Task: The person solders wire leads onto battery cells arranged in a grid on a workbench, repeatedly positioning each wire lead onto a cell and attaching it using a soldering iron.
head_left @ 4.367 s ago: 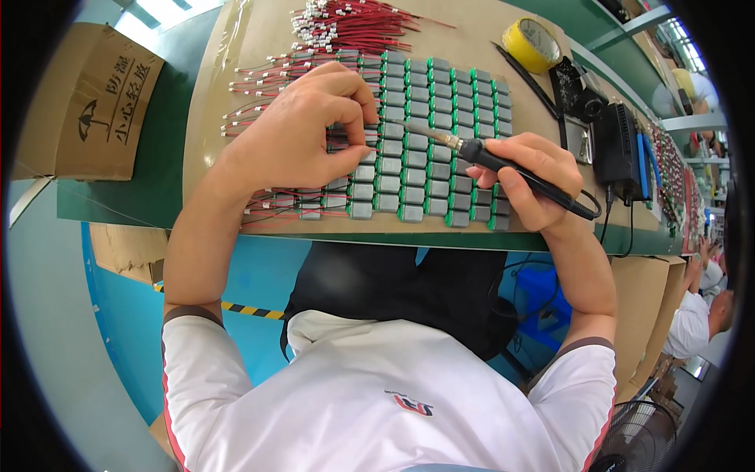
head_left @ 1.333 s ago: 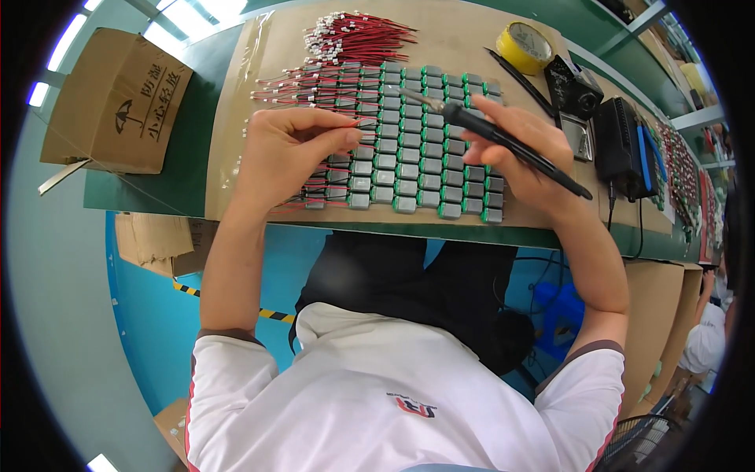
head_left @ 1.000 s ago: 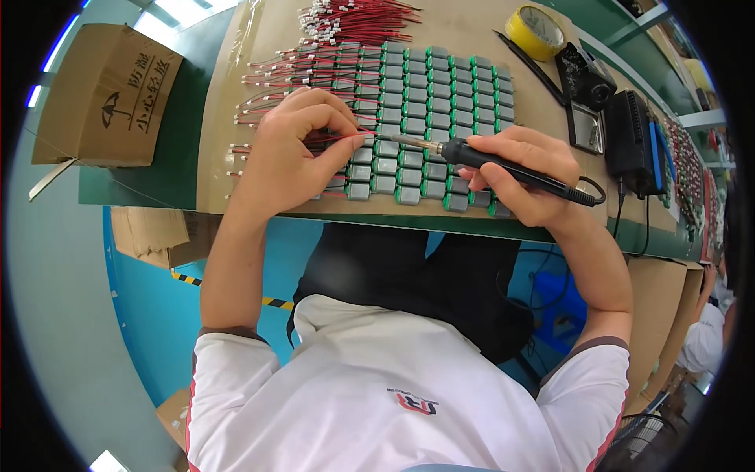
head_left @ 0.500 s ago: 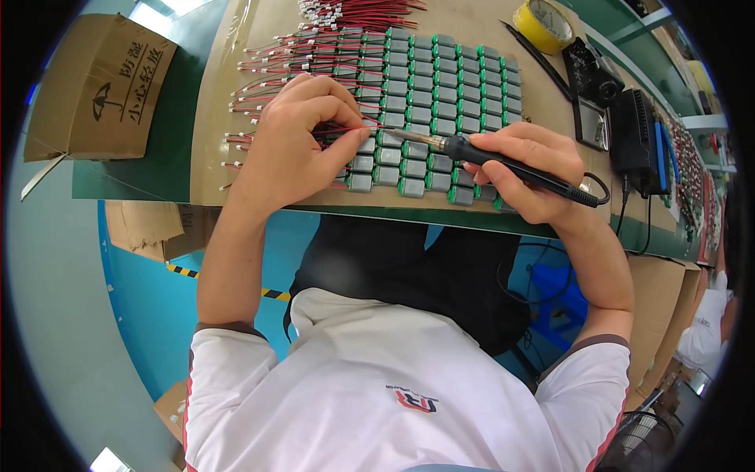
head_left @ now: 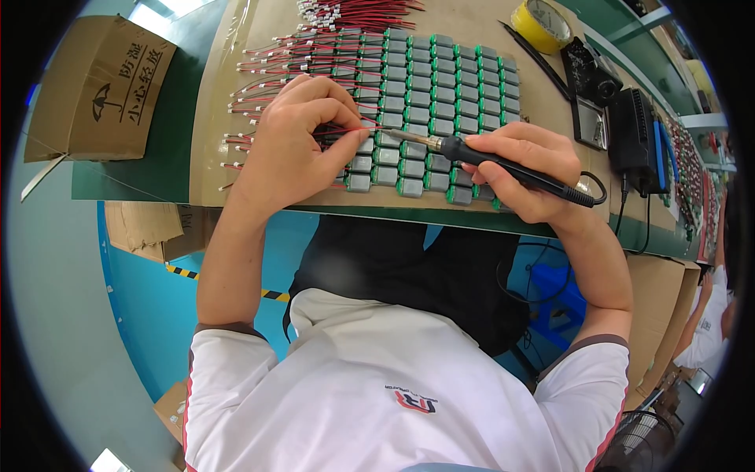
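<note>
My right hand [head_left: 531, 169] grips a black-handled soldering iron [head_left: 503, 167] whose metal tip points left, down at the grid of small grey battery cells [head_left: 418, 99] with green edges. Pinched between my left thumb and forefinger is a thin red wire [head_left: 366, 127], its end meeting the iron's tip over one cell. My left hand [head_left: 303, 145] rests over the lower left part of the grid and hides some cells. Red and black leads with white connectors [head_left: 250, 85] stick out to the left from the left-hand columns.
A bundle of spare red leads [head_left: 362, 12] lies at the far edge. On the right stand a yellow tape roll [head_left: 543, 26], a black soldering iron holder [head_left: 594, 71] and a black box with a cable [head_left: 635, 141]. A cardboard box [head_left: 102, 86] sits at the left.
My hands and the iron are almost where they were; the iron has shifted only very slightly. At the far right, another person's arm has moved.
</note>
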{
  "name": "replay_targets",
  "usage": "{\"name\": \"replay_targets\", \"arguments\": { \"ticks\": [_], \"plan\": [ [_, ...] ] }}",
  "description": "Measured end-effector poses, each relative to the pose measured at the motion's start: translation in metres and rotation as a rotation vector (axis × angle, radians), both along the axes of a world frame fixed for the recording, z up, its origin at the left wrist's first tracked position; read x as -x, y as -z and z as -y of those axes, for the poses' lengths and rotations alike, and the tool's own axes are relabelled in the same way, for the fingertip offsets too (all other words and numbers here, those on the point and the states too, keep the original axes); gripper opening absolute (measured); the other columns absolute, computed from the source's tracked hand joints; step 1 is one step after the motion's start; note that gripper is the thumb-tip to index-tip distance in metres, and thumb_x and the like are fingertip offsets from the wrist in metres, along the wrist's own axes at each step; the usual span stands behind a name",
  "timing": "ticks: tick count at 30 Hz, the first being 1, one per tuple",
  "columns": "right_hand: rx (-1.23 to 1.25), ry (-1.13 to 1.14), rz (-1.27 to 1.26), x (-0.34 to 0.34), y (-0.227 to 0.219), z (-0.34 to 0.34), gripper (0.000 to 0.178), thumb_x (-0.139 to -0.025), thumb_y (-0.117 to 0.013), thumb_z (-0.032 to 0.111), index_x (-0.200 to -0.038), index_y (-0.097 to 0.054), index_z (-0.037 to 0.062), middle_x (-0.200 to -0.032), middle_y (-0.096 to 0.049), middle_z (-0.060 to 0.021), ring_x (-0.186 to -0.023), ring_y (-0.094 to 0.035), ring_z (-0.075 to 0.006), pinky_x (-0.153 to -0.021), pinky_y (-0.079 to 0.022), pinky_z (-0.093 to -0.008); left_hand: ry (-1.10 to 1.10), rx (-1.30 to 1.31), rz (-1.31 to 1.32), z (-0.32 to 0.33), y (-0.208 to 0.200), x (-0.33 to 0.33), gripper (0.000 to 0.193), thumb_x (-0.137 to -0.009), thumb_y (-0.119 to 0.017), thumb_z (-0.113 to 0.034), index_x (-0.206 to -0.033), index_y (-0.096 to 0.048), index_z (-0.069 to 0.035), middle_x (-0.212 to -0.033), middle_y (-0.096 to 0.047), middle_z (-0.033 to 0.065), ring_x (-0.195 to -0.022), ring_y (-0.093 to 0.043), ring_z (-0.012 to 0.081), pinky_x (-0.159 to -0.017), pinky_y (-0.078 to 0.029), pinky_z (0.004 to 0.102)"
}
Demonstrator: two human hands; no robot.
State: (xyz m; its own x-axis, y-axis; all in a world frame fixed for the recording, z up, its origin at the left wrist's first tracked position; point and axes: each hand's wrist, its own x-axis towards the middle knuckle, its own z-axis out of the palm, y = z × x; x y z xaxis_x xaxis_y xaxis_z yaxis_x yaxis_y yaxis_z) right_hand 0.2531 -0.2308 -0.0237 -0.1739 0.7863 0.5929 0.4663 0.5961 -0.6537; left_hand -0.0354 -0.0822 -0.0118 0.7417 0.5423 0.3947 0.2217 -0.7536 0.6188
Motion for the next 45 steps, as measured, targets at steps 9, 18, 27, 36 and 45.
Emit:
{"name": "replay_targets", "arguments": {
  "ticks": [9, 18, 27, 36, 45],
  "plan": [
    [-0.018, 0.000, 0.013, 0.000, -0.001, 0.000, 0.032, -0.085, -0.082, 0.000, -0.116, -0.080, -0.0046, -0.084, -0.075, -0.0149, -0.067, -0.070, -0.0228, -0.058, -0.053, -0.0319, 0.001, -0.012, -0.011, 0.000, 0.000, 0.000, 0.010, -0.085, -0.084, -0.001, -0.086, -0.074, 0.002, -0.096, -0.071, 0.0068, -0.090, -0.067, 0.0204, -0.078, -0.053, 0.0319],
    [0.010, -0.011, -0.042, 0.000, -0.003, 0.002, 0.031, -0.088, -0.079, -0.002, -0.119, -0.078, -0.0084, -0.087, -0.077, -0.0151, -0.076, -0.079, -0.0199, -0.064, -0.063, -0.0290, 0.005, -0.023, -0.011, 0.000, -0.001, 0.000, 0.010, -0.084, -0.084, -0.001, -0.086, -0.074, 0.001, -0.096, -0.071, 0.0066, -0.090, -0.067, 0.0212, -0.080, -0.053, 0.0336],
    [0.042, 0.011, -0.078, 0.000, -0.007, -0.002, 0.032, -0.099, -0.075, -0.001, -0.129, -0.073, -0.0090, -0.095, -0.078, -0.0157, -0.080, -0.080, -0.0184, -0.070, -0.064, -0.0280, 0.010, -0.033, -0.015, -0.001, -0.002, 0.000, 0.010, -0.084, -0.084, 0.000, -0.085, -0.074, 0.001, -0.097, -0.071, 0.0062, -0.093, -0.067, 0.0218, -0.082, -0.053, 0.0342],
    [-0.149, 0.043, 0.136, 0.032, -0.015, -0.041, 0.027, -0.095, -0.080, -0.004, -0.121, -0.076, 0.0043, -0.095, -0.076, -0.0074, -0.066, -0.065, -0.0126, -0.059, -0.052, -0.0267, -0.013, 0.012, -0.011, -0.001, -0.001, -0.001, 0.010, -0.082, -0.085, -0.007, -0.084, -0.076, -0.002, -0.096, -0.072, 0.0059, -0.098, -0.067, 0.0276, -0.087, -0.055, 0.0413],
    [-0.041, 0.051, 0.169, 0.061, -0.011, -0.057, 0.031, -0.088, -0.083, 0.002, -0.117, -0.074, 0.0059, -0.094, -0.075, -0.0084, -0.076, -0.072, -0.0209, -0.067, -0.058, -0.0338, -0.001, -0.013, -0.006, -0.001, 0.000, 0.000, 0.011, -0.083, -0.085, -0.004, -0.087, -0.076, 0.000, -0.098, -0.071, 0.0070, -0.097, -0.067, 0.0275, -0.085, -0.055, 0.0397]
  ]
}}
